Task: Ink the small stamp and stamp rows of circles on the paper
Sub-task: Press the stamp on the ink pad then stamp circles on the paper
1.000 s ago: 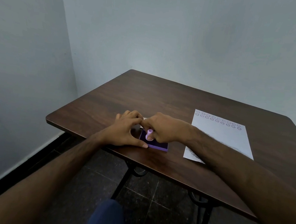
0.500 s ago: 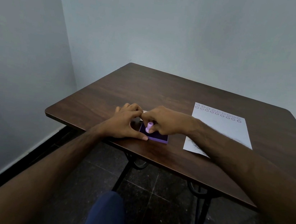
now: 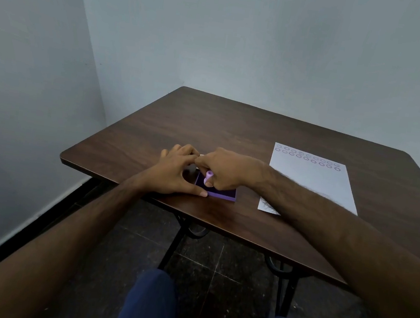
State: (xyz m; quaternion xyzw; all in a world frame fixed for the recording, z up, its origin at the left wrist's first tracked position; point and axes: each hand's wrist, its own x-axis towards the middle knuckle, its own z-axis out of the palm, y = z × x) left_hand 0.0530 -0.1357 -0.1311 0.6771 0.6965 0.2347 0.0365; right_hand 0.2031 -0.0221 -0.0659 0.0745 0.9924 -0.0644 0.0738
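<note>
A purple ink pad [image 3: 221, 193] lies open near the front edge of the dark wooden table [image 3: 233, 132]. My right hand [image 3: 224, 170] pinches a small lilac stamp [image 3: 208, 176] and holds it down on the pad. My left hand [image 3: 176, 173] rests on the table against the pad's left side, thumb along its front corner, steadying it. To the right lies a white sheet of paper [image 3: 312, 185] with two rows of purple circles [image 3: 308, 157] along its far edge. My right forearm covers the sheet's near corner.
The table stands in a corner between two pale walls. Its black metal legs [image 3: 179, 237] and a dark tiled floor show below the front edge. My knees in blue trousers [image 3: 151, 308] are at the bottom.
Both hands stay on the ink pad with the stamp pressed on it. Only the view has shifted a little, so the table sits slightly higher in the frame.
</note>
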